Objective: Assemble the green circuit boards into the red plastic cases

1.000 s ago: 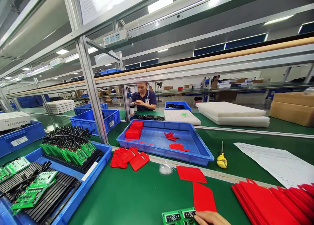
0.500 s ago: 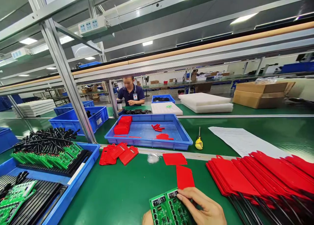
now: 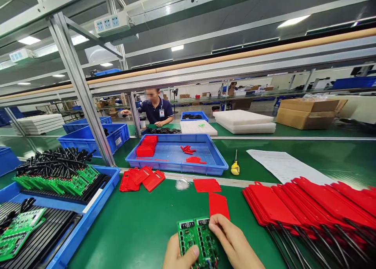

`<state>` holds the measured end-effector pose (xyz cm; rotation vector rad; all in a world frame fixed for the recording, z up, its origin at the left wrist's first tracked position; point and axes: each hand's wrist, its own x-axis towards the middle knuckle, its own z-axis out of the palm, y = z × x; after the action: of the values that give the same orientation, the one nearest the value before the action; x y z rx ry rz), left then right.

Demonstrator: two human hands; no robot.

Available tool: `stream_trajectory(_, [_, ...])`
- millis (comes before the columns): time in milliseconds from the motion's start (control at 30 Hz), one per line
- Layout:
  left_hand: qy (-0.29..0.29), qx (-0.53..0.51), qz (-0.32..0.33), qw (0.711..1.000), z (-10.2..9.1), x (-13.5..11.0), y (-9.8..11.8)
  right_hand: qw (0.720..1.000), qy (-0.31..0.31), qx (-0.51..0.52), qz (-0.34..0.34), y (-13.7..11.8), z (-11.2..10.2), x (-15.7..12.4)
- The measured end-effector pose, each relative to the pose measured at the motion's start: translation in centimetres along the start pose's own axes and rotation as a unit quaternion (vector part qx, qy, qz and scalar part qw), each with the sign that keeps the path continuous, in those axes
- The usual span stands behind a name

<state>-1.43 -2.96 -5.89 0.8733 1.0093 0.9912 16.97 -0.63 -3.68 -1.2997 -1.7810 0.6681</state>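
Observation:
A green circuit board (image 3: 197, 241) with two small displays at its top edge is held at the bottom centre over the green bench. My left hand (image 3: 179, 256) grips its lower left edge, thumb laid on the board. My right hand (image 3: 235, 243) holds its right side, fingers curled over the top right corner. Just beyond the board lie two flat red plastic sheets (image 3: 217, 203). A long fanned row of red sheets with black cables (image 3: 308, 210) lies to the right of my right hand.
A blue bin (image 3: 96, 206) at left holds green boards and black cables. A blue tray (image 3: 219, 165) with red parts sits mid-bench, red tags (image 3: 141, 179) before it, a yellow screwdriver (image 3: 235, 167) and white paper (image 3: 282, 165) beside it. A person (image 3: 155, 108) works across the line.
The view has tilted down and the board has risen into sight. My left hand has come up onto the board's lower left, so both hands now hold it.

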Motion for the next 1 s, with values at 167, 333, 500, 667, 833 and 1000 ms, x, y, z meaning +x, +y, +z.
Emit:
stream_trajectory(167, [0.044, -0.046, -0.029, 0.998, -0.6, 1.7, 1.8, 0.99, -0.083, -0.112, 0.01, -1.4, 0.9, 4.4])
stream_trajectory(333, [0.059, -0.072, -0.026, 0.995, -1.1, 2.0, 3.1, 0.976, -0.047, -0.21, 0.034, 0.3, 3.0, 12.2])
stream_trajectory(500, [0.057, -0.071, -0.017, 0.996, -1.1, 2.1, 3.2, 0.964, -0.032, -0.26, 0.049, 1.1, 4.2, 14.8])
stream_trajectory(667, [0.058, -0.064, -0.009, 0.996, -0.9, 2.0, 3.4, 0.976, -0.055, -0.208, -0.037, -2.0, 3.1, 12.7])
stream_trajectory(833, [0.07, -0.065, 0.012, 0.995, -0.5, 1.8, 3.5, 0.978, -0.098, -0.145, -0.118, -4.7, 3.1, 9.4])
stream_trajectory(1000, [0.079, -0.048, 0.047, 0.995, -0.5, 2.1, 2.9, 0.98, -0.053, -0.137, -0.138, -4.6, 3.9, 7.5])
